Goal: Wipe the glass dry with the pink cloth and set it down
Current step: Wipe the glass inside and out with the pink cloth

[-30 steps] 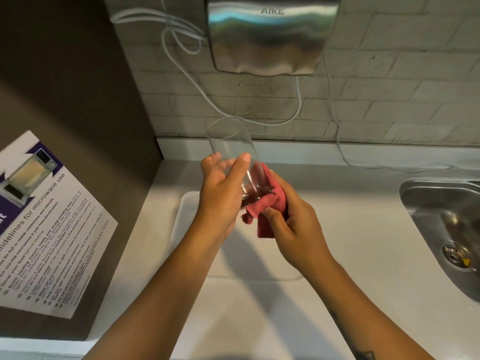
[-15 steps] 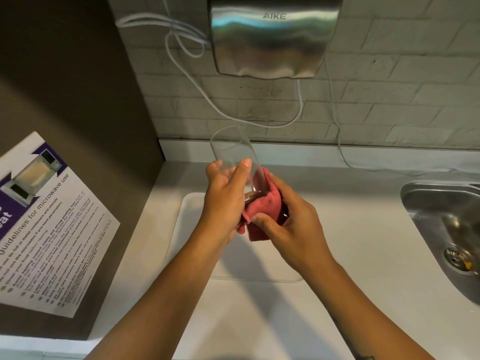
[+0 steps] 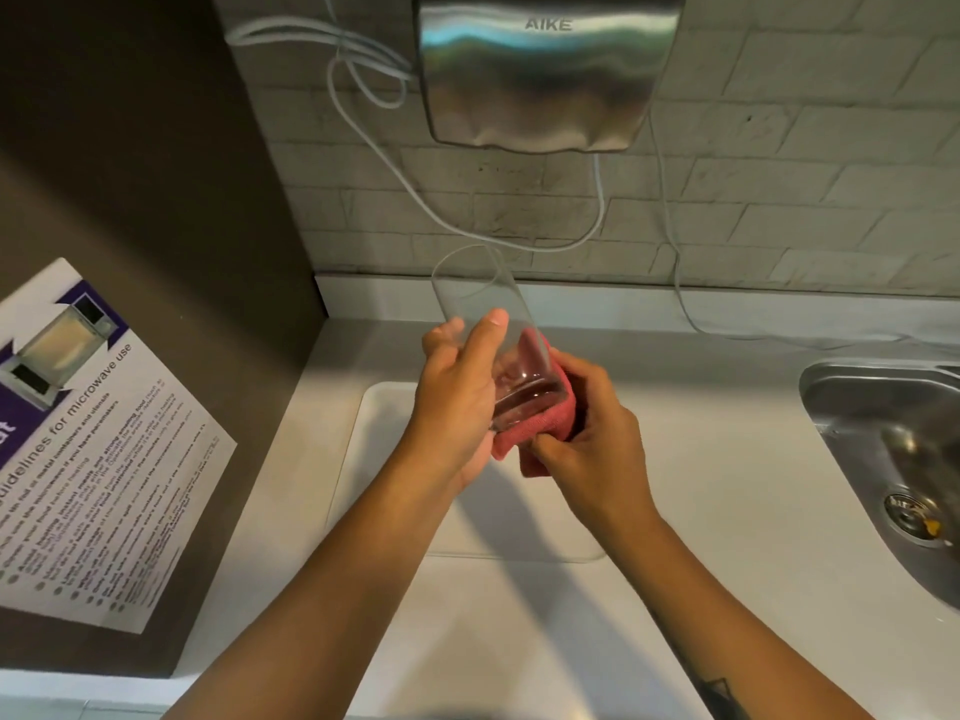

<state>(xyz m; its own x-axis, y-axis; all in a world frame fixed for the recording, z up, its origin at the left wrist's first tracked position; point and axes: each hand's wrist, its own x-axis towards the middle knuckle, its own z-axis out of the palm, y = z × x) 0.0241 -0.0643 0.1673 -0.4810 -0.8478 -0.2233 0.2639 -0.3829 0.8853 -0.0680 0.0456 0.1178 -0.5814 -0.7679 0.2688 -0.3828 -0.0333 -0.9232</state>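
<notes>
A clear drinking glass (image 3: 475, 298) is held in the air above the counter, tilted with its mouth toward the wall. My left hand (image 3: 457, 402) grips its lower part from the left, thumb across the side. My right hand (image 3: 592, 433) presses a bunched pink cloth (image 3: 540, 423) against the base and right side of the glass. Part of the cloth is hidden under my right fingers.
A white tray (image 3: 374, 439) lies on the white counter (image 3: 701, 459) beneath my hands. A steel sink (image 3: 883, 449) is at the right. A steel hand dryer (image 3: 545, 70) hangs on the tiled wall with loose cables. A brown box with a microwave notice (image 3: 88, 459) stands at the left.
My right hand has shifted the cloth around the base of the glass, with the fingers curling lower. The glass and left hand have stayed nearly in place.
</notes>
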